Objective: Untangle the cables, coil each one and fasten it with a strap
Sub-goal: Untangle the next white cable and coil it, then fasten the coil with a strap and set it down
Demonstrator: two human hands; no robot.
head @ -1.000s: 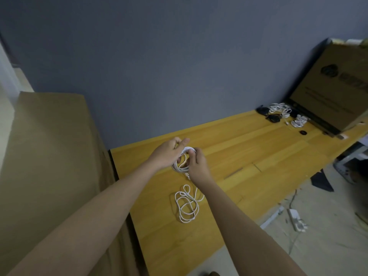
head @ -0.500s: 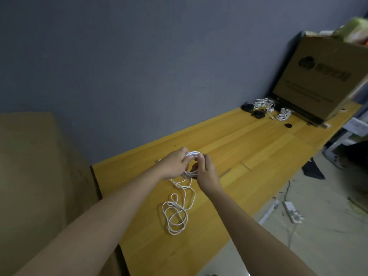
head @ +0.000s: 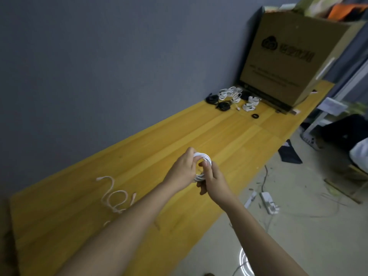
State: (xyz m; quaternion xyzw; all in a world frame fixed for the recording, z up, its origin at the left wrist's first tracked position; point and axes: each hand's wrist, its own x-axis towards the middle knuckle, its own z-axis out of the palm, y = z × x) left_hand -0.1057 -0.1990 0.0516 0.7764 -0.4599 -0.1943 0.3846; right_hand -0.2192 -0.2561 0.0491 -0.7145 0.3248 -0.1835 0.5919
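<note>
Cable coil (head: 203,157) in curled fingers (head: 207,168)

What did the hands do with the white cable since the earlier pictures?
The loose loops that hung below the hands are gone from there; a loose white cable now lies on the table farther left. Both hands, left hand and right hand, still hold the coil.

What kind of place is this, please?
Probably a storeroom or workshop corner, not a tidy office: a cardboard box on the long wooden bench, a power strip and loose wires on the bare floor.
</note>
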